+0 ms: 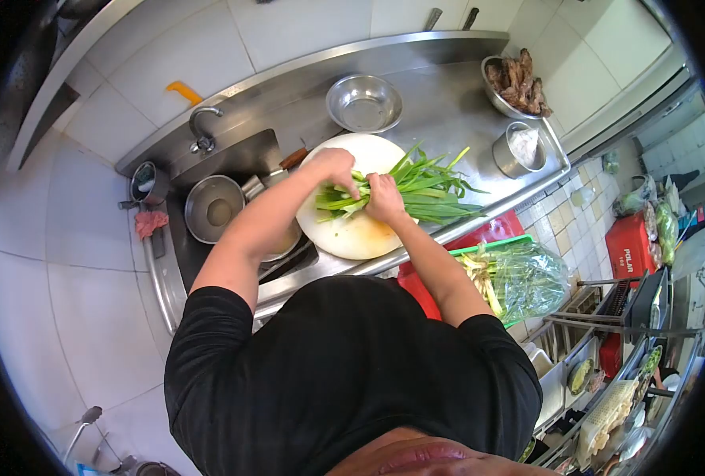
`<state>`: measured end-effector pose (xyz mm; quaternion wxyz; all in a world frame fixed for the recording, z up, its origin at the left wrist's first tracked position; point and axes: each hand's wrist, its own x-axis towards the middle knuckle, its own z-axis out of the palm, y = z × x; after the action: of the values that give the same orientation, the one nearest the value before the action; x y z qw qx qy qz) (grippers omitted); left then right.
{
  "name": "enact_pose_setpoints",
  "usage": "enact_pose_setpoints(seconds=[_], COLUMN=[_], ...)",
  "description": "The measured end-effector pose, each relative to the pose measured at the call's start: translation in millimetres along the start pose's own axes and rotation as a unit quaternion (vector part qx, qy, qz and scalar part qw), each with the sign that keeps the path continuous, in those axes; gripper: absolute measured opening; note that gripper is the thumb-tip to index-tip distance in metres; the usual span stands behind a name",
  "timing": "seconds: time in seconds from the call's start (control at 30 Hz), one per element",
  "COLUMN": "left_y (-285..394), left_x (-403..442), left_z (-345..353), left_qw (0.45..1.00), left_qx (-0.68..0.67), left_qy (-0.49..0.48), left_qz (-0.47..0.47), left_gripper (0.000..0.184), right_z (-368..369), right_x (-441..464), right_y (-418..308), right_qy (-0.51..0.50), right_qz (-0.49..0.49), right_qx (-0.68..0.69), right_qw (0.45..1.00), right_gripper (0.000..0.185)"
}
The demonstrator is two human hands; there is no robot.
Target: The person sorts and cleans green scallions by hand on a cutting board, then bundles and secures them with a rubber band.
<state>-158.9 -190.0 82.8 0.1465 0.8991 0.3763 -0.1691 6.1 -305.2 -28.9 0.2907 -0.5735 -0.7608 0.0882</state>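
Note:
A bunch of spring onions [428, 190] with long green leaves lies across a round white cutting board [360, 242], leaf tips pointing right past its edge. Closed around the cut-end side at the left is my left hand [335, 170]. My right hand [386, 198] grips the middle of the bunch, close beside the left. A brown wooden handle [293, 159], perhaps a knife's, sticks out at the board's left edge; the rest of it is hidden.
An empty metal bowl [364, 105] stands behind the board. Left is a sink with a pan [213, 209] under a tap [202, 141]. At the right are a bowl of brown meat [517, 86] and a metal pot [519, 151]. Bagged greens [519, 278] sit below the counter.

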Motion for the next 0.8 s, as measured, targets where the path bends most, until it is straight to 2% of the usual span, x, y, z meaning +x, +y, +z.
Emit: enact_pose_setpoints(seconds=[0.13,0.23,0.3,0.37,0.4,0.43,0.5,0.57,0.63,0.67,0.73,0.77,0.8], left_y=[-58.6,-83.2,-85.0,-65.2,-49.1,-38.2,-15.7,4.9,7.9,11.5,15.9,11.4,6.5], left_x=[-31.9,-77.9,-109.4,-135.0,-141.8,-142.6,-141.4,-135.9,-120.9,-113.4,-101.9,-95.6,-86.6], left_z=[0.3,9.0,17.2,47.8,52.1,54.0,57.8,43.4,31.8,24.7,8.3,5.1,4.3], left_qw=[1.000,0.997,0.986,0.983,0.976,0.976,0.962,0.953,0.951,0.948,0.965,0.964,0.965], left_qx=[0.003,-0.044,-0.071,-0.094,-0.127,-0.129,-0.123,-0.132,-0.041,-0.047,0.025,0.022,0.045], left_qy=[-0.009,0.044,-0.052,0.091,0.103,0.103,0.204,0.234,0.294,0.299,0.254,0.259,0.252], left_qz=[-0.026,-0.042,-0.139,-0.127,-0.142,-0.145,-0.131,-0.139,-0.090,-0.097,-0.059,-0.061,-0.049], left_gripper=[0.080,0.081,0.085,0.095,0.107,0.107,0.109,0.107,0.105,0.105,0.097,0.097,0.089], right_z=[1.9,0.5,4.3,-0.8,-3.2,-2.6,-2.0,-5.9,-20.3,-30.9,-53.4,-63.7,-74.5], right_x=[0.3,2.3,2.6,5.2,5.7,6.6,9.9,15.2,21.3,23.7,28.5,31.5,35.0], right_y=[0.2,-0.8,0.9,-2.2,-4.8,-4.7,-3.6,-5.6,-16.9,-25.4,-41.5,-47.2,-52.5], right_qy=[-0.008,-0.011,-0.012,-0.018,-0.024,-0.027,-0.062,-0.099,-0.133,-0.129,-0.126,-0.094,-0.060], right_qz=[0.007,0.018,0.019,0.003,-0.012,-0.014,-0.037,-0.039,-0.045,-0.069,-0.098,-0.136,-0.171], right_qx=[-0.010,-0.007,-0.019,-0.028,-0.039,-0.038,-0.096,-0.121,-0.149,-0.189,-0.232,-0.212,-0.191], right_qw=[1.000,1.000,1.000,0.999,0.999,0.999,0.993,0.987,0.979,0.971,0.959,0.963,0.965], right_gripper=[0.054,0.059,0.060,0.061,0.061,0.061,0.070,0.072,0.073,0.073,0.073,0.065,0.057])
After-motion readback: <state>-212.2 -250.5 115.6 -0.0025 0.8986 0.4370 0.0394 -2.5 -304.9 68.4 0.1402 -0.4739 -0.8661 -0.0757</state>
